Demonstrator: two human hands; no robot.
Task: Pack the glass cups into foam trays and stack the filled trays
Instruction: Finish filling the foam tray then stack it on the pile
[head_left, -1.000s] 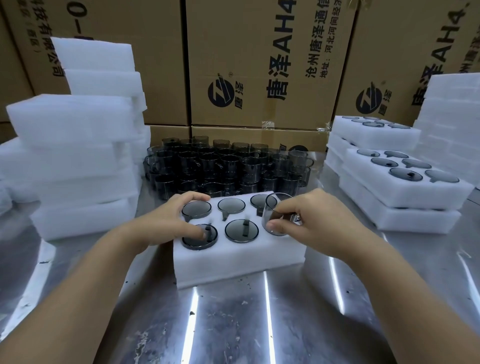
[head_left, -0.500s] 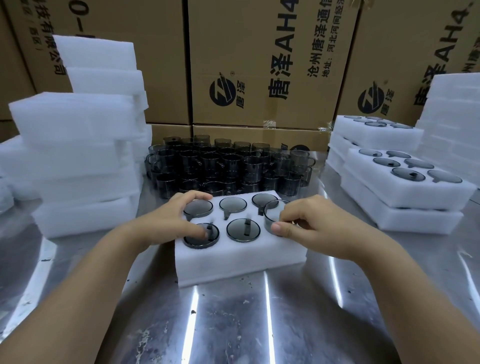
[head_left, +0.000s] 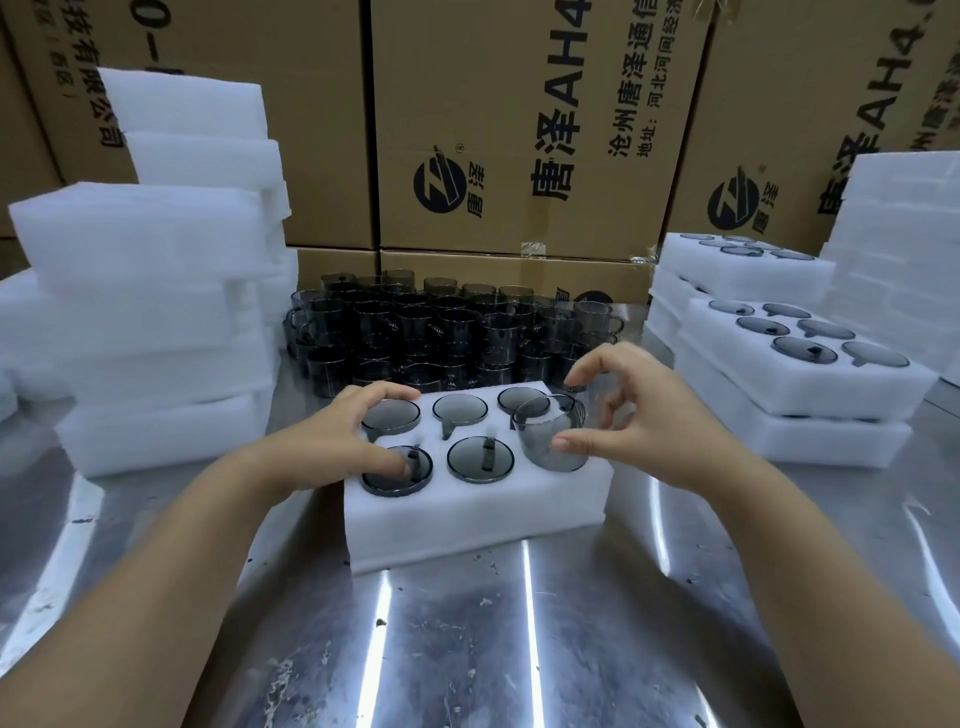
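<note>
A white foam tray (head_left: 467, 525) lies on the metal table in front of me. Five of its pockets hold smoky grey glass cups, sunk flush. A sixth glass cup (head_left: 549, 434) stands tilted and half out of the front-right pocket. My right hand (head_left: 639, 415) arches around that cup, thumb against its near wall, fingers curled over its far side. My left hand (head_left: 332, 441) rests on the tray's left end, thumb on the front-left cup (head_left: 397, 470) and fingers on the back-left cup (head_left: 390, 415).
Behind the tray stands a dense cluster of loose glass cups (head_left: 447, 332). Empty foam blocks (head_left: 140, 312) are piled at the left. Filled trays (head_left: 800, 379) are stacked at the right, more foam behind them. Cardboard boxes (head_left: 519, 130) wall off the back.
My right hand has brought the cup down into the front-right pocket, then spread its fingers and shifted slightly right. My left hand has stayed on the left cups.
</note>
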